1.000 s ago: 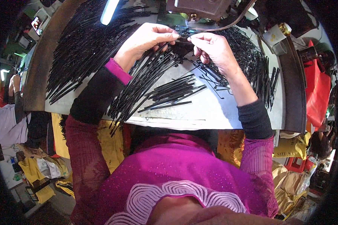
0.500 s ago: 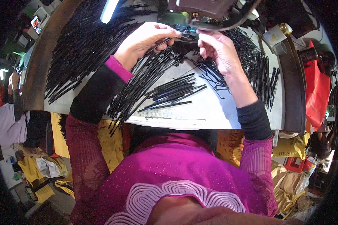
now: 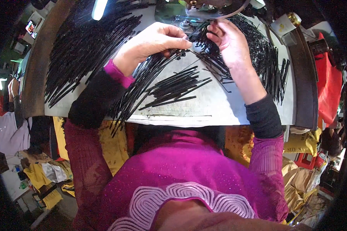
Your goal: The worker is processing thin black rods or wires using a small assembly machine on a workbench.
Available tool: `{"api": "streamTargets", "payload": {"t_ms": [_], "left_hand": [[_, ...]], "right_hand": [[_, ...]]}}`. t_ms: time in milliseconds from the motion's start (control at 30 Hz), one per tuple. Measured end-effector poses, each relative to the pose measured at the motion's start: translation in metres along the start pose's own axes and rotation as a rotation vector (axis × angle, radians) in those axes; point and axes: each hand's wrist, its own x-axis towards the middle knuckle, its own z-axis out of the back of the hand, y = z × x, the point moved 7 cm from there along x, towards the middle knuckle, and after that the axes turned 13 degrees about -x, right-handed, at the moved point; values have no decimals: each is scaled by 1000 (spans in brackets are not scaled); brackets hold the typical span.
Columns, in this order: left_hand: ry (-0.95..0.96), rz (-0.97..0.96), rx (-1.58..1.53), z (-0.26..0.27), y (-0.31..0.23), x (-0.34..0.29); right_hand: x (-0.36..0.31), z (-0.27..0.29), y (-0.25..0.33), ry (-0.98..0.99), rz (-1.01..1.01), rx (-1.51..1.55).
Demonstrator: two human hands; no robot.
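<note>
My left hand [image 3: 152, 44] is closed, thumb and forefinger pinching a thin black strip [image 3: 196, 52] at the front of a sewing machine [image 3: 219, 10]. My right hand [image 3: 231, 40] is raised to the right of the machine's metal foot [image 3: 185, 24], its fingers curled in; whatever they grip is too small to make out. Between and below the hands, a bundle of long black strips [image 3: 137, 88] slants down over the table's near edge. A smaller pile of short black strips [image 3: 177, 86] lies on the white tabletop [image 3: 219, 111].
A broad heap of black strips [image 3: 85, 54] covers the table's left side, and a tangled heap [image 3: 258, 54] the right. A can [image 3: 291, 21] and a clear cup [image 3: 289, 38] stand at the back right. Beside the table hangs a red bag [image 3: 327, 88].
My left hand has come a little nearer and to the right, away from the machine's foot. My right hand has drawn up and to the right, its fingers more curled. The view has shifted slightly.
</note>
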Motion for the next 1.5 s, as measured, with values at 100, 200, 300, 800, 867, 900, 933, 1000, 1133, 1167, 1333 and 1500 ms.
{"api": "streamTargets", "payload": {"t_ms": [100, 200, 300, 800, 867, 900, 933, 1000, 1133, 1167, 1333, 1500], "left_hand": [[-35, -65, 171, 2, -15, -3], [49, -4, 82, 0, -7, -3], [127, 48, -62, -6, 7, -6], [-149, -313, 694, 44, -46, -51], [-132, -126, 512, 55, -40, -52], [-132, -126, 511, 59, -38, -53], [-172, -121, 574, 68, -35, -53], [-222, -103, 630, 82, -27, -51], [-297, -190, 953, 95, -23, -58], [-325, -196, 1048, 98, -23, -61], [-336, -93, 1217, 90, -16, -64], [-304, -125, 1089, 80, -12, -63]], "right_hand": [[4, 5, 6, 20, 37, 32], [6, 9, 10, 30, 70, 75], [10, 21, 11, -33, 92, 83], [7, 22, 7, -6, 9, 72], [7, 23, 6, -17, 0, 50], [7, 22, 5, -20, -11, 30], [6, 21, 5, -20, -11, 29], [6, 16, 4, 21, -19, 40], [3, 15, 4, -8, -58, -10], [4, 16, 3, 15, -66, -18], [4, 11, -1, 50, -95, -39], [1, 7, 0, 59, -113, -34]]}}
